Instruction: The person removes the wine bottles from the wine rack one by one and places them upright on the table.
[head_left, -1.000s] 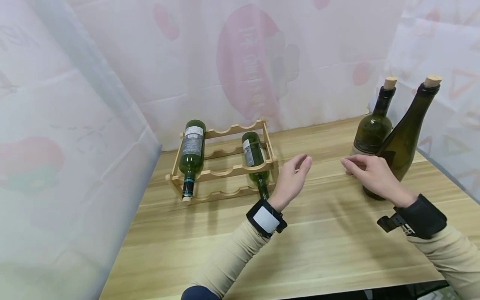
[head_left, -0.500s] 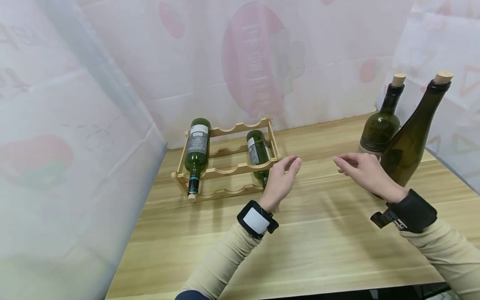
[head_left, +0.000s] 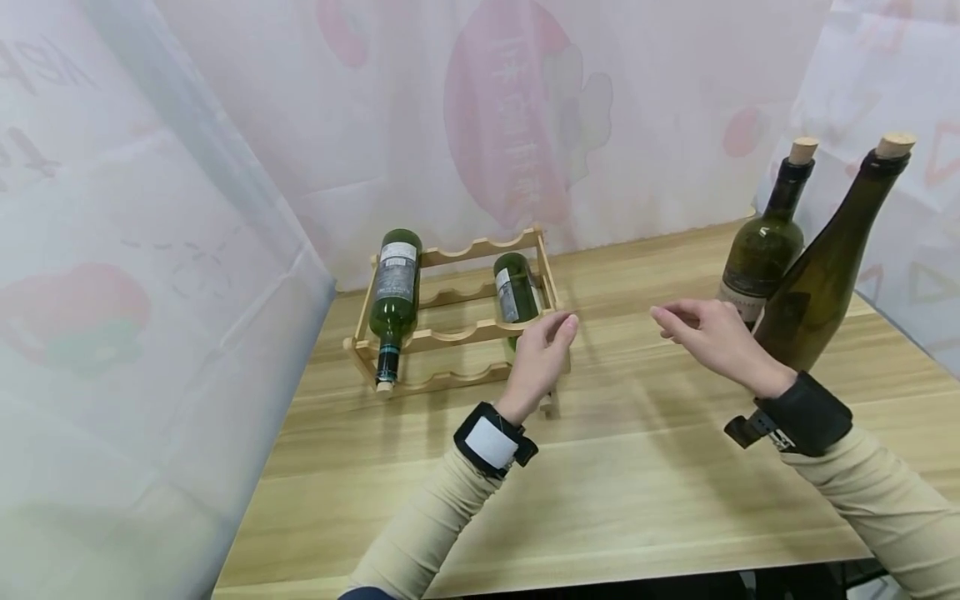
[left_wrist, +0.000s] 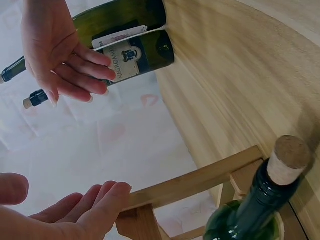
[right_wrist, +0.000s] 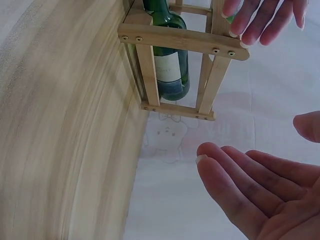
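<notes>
My left hand (head_left: 536, 362), fingers relaxed and holding nothing, is at the front right corner of a two-tier wooden wine rack (head_left: 480, 335). It overlaps the neck of a green wine bottle (head_left: 514, 292) lying in the lower tier. A second green wine bottle (head_left: 395, 279) lies in the upper tier at the far left, its corked neck toward the front. Held in the air left of two standing bottles, my right hand (head_left: 720, 343) has loosely bent fingers and nothing in its grasp. In the right wrist view its fingers (right_wrist: 235, 180) are apart from the rack (right_wrist: 182, 40).
Two corked wine bottles stand on the wooden table (head_left: 622, 483) at the right: a shorter one (head_left: 761, 250) with a label and a taller, slimmer one (head_left: 832, 258) in front. Printed white sheeting (head_left: 660, 108) hangs behind and at both sides.
Both hands have drifted left. My left hand now overlaps the rack's right corner, and my right hand is farther from the standing bottles. The head view has shifted slightly; the bottles have stayed put.
</notes>
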